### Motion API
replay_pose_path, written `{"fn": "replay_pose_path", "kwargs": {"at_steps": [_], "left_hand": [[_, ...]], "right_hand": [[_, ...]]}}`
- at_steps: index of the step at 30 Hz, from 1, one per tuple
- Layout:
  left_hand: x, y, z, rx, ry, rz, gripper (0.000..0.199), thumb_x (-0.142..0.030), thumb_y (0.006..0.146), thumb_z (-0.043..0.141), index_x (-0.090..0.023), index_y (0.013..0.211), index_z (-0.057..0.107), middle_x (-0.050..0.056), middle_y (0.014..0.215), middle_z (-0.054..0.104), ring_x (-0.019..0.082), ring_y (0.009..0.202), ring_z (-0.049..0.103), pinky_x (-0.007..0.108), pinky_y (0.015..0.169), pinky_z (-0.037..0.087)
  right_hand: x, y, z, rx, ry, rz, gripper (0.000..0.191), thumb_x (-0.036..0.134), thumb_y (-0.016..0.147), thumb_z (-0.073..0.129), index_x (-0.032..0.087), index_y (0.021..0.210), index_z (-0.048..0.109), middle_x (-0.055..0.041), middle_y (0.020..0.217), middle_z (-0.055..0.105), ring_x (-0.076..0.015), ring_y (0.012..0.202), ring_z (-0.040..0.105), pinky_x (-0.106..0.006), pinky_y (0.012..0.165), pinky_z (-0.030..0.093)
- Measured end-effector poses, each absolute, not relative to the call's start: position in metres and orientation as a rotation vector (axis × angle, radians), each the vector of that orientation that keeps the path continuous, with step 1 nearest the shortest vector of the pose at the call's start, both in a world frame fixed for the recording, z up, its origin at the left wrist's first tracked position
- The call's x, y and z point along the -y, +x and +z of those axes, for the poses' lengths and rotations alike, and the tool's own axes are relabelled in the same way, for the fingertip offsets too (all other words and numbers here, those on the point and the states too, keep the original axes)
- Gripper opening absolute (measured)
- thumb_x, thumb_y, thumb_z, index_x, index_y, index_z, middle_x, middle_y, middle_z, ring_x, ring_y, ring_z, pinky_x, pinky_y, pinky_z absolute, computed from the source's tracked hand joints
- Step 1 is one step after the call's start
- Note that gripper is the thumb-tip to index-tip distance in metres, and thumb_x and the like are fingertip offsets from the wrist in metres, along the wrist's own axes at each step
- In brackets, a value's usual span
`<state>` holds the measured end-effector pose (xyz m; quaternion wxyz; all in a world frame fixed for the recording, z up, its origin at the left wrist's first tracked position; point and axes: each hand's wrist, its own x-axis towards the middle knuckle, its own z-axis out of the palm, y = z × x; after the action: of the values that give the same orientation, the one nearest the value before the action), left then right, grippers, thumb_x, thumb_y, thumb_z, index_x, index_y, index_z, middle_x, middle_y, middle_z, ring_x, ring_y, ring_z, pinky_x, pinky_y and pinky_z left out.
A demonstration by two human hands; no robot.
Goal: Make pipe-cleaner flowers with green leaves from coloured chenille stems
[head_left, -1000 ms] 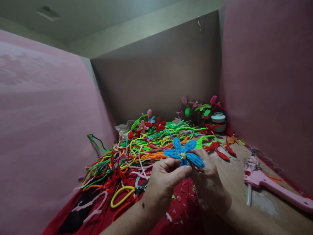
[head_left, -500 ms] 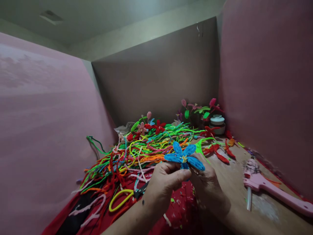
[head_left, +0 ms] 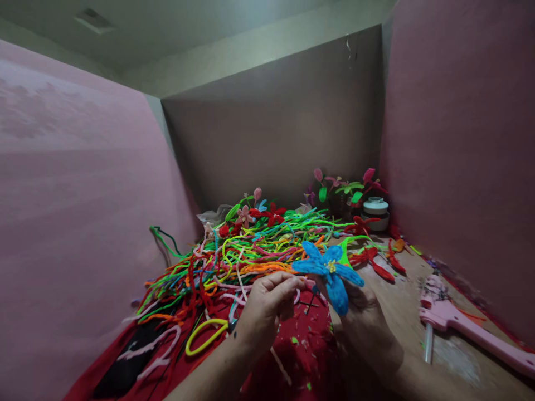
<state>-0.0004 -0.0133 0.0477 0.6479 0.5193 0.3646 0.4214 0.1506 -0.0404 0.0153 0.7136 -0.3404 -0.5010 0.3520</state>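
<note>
Blue flower [head_left: 330, 273] | held above worktop [head_left: 401, 301] | right hand [head_left: 370, 320]: grip clamped on it from behind | left hand [head_left: 267, 306]: grip together, just beside petals, contents unclear | pink glue gun [head_left: 449, 314] rightward

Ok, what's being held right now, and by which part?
The blue pipe-cleaner flower, in the right hand, from behind its petals; the exact grip point is hidden. Whether the left hand, beside it, holds anything cannot be told.
</note>
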Motion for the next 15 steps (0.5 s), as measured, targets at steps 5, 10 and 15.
{"fn": "replay_pose_path", "kwargs": {"at_steps": [5, 10, 15], "left_hand": [[0.006, 0.0, 0.041, -0.937, 1.372, 1.025, 0.018, -0.028, 0.076, 0.064, -0.013, 0.084, 0.065, 0.002, 0.076, 0.061, 0.007, 0.062, 0.049, 0.019, 0.06, 0.038], [0.014, 0.008, 0.039, -0.872, 1.439, 0.939, 0.019, -0.029, 0.079, 0.059, -0.015, 0.091, 0.061, 0.004, 0.09, 0.064, 0.013, 0.081, 0.057, 0.025, 0.076, 0.044], [0.026, 0.014, 0.03, -0.835, 1.731, 0.911, 0.024, -0.028, 0.08, 0.057, -0.016, 0.101, 0.056, 0.006, 0.1, 0.062, 0.018, 0.092, 0.057, 0.028, 0.081, 0.044]], "right_hand": [[0.037, 0.153, 0.026, 0.946, -0.794, 1.168, 0.022, 0.04, 0.077, 0.06, 0.022, 0.08, 0.071, -0.0034, 0.072, 0.067, -0.017, 0.064, 0.058, -0.028, 0.057, 0.046], [0.028, 0.153, 0.011, 0.698, -0.649, 1.491, 0.017, 0.034, 0.073, 0.063, 0.021, 0.081, 0.07, -0.0033, 0.074, 0.07, -0.0174, 0.067, 0.062, -0.028, 0.06, 0.047], [0.035, 0.144, 0.015, 0.761, -0.757, 1.403, 0.018, 0.037, 0.07, 0.065, 0.022, 0.078, 0.07, -0.0045, 0.074, 0.071, -0.0228, 0.075, 0.064, -0.035, 0.068, 0.049]]}}
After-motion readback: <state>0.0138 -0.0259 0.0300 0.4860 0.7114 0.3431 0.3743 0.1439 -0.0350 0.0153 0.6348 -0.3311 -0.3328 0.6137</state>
